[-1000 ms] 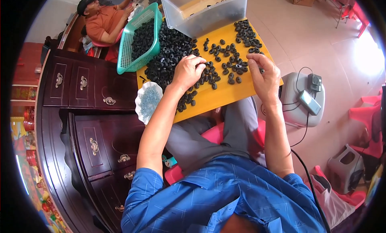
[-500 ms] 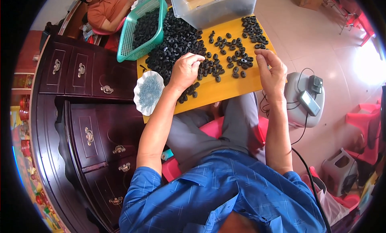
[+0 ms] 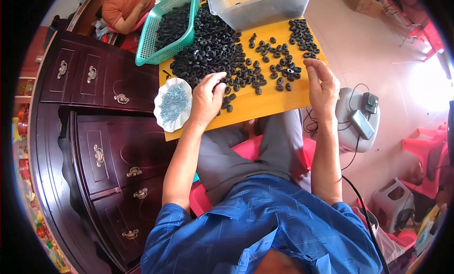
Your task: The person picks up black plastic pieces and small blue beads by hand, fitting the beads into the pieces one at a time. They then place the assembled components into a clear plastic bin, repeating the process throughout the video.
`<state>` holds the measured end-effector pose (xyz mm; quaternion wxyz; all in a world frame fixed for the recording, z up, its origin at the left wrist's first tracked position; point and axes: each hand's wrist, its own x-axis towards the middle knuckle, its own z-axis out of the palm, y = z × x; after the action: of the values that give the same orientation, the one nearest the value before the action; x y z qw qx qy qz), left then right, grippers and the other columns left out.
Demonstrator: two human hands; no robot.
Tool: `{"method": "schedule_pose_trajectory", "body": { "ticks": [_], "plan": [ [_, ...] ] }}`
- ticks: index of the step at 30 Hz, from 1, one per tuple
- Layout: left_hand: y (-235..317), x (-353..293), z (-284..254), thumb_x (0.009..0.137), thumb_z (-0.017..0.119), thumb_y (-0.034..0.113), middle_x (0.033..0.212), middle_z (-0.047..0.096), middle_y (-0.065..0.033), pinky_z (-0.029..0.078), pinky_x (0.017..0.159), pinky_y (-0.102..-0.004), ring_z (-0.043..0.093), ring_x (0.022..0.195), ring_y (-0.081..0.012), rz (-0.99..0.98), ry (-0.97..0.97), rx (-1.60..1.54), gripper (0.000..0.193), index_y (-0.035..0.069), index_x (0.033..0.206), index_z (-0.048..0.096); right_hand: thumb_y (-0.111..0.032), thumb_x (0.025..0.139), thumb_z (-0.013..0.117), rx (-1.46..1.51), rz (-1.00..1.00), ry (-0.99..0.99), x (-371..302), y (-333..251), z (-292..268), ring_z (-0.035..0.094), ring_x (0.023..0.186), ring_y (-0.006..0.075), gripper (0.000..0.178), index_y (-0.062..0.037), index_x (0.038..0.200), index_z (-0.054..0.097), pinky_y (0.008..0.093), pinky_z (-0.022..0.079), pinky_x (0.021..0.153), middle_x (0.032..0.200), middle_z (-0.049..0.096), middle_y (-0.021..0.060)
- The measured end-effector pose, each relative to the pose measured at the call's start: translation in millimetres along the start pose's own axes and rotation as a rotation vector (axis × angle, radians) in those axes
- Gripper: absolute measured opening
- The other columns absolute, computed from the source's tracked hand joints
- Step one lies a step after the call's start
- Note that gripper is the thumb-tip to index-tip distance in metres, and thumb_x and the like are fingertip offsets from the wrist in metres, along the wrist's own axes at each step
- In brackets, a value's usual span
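Observation:
My left hand (image 3: 206,100) hovers over the near left of the yellow tabletop (image 3: 265,101), thumb and index finger slightly apart; I see nothing between them. Close by lie several small black oval plastic pieces (image 3: 230,107) and the big heap (image 3: 208,49) of them. To its left stands a white scalloped dish (image 3: 159,106) of small silvery screws (image 3: 175,103). At the table's right edge is my right hand (image 3: 324,92), fingers bent and thumb tip close to the index finger. Whatever it might hold is too small to make out. Loose black pieces (image 3: 285,68) lie between my hands.
A green mesh basket (image 3: 145,54) holding thin black parts stands far left, a clear plastic bin (image 3: 265,18) at the back. Dark wooden drawers (image 3: 90,82) flank the table. On the right, a grey stool (image 3: 357,137) bears cabled devices. Another person (image 3: 125,11) sits beyond the basket.
My left hand has drawn back slightly to the left, and its pinched thumb and index finger have parted. My right hand stays almost in place. The view has shifted a little.

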<state>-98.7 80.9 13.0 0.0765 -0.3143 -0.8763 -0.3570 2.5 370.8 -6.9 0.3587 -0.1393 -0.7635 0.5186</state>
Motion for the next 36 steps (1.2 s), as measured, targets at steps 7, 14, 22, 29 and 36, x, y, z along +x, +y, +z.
{"method": "schedule_pose_trajectory", "body": {
  "ticks": [7,14,22,29,36],
  "plan": [
    [51.4,-3.8,38.1,0.088,0.067,0.005,0.131,0.063,-0.0192,0.048,0.105,-0.0439,0.059,0.123,-0.0383,0.215,-0.095,0.078,0.039,0.002,0.127,0.064,-0.002,0.098,0.060,-0.041,-0.004,0.009,-0.5,7.5,0.6,0.072,0.091,0.0193,0.016,-0.0021,0.110,0.071,0.0305,0.055,0.083,0.098,0.075,0.0120],
    [77.0,27.9,88.1,0.088,0.071,0.021,0.151,0.047,-0.0196,0.033,0.117,-0.0521,0.039,0.142,-0.0448,0.343,-0.179,0.183,0.062,0.002,0.144,0.050,-0.003,0.098,0.061,-0.053,0.041,0.004,-0.1,10.9,-1.0,0.073,0.090,0.0206,0.017,-0.0020,0.111,0.071,0.0312,0.055,0.082,0.099,0.075,0.0131],
    [65.2,46.4,107.8,0.092,0.069,0.034,0.155,0.045,-0.0176,0.030,0.120,-0.0525,0.032,0.147,-0.0447,0.281,-0.351,0.290,0.067,0.003,0.147,0.047,-0.003,0.098,0.061,-0.074,0.059,0.011,1.1,10.2,-3.3,0.072,0.088,0.0210,0.017,-0.0017,0.111,0.071,0.0317,0.056,0.081,0.097,0.075,0.0138],
    [49.3,33.0,83.4,0.092,0.070,0.041,0.154,0.041,-0.0282,0.029,0.121,-0.0507,0.034,0.145,-0.0466,0.192,-0.201,0.132,0.080,-0.004,0.151,0.039,-0.004,0.098,0.060,-0.082,0.036,0.020,1.8,8.1,-2.0,0.072,0.087,0.0241,0.016,-0.0019,0.110,0.071,0.0327,0.056,0.081,0.098,0.074,0.0144],
    [45.0,13.2,79.8,0.083,0.077,0.047,0.153,0.037,-0.0297,0.028,0.121,-0.0512,0.032,0.146,-0.0468,0.209,-0.217,0.217,0.096,-0.004,0.152,0.035,-0.005,0.099,0.056,-0.158,0.004,-0.129,-2.5,1.4,8.6,0.069,0.098,0.0287,0.024,-0.0029,0.121,0.066,0.0362,0.054,0.086,0.109,0.070,0.0160]
  ]
}}
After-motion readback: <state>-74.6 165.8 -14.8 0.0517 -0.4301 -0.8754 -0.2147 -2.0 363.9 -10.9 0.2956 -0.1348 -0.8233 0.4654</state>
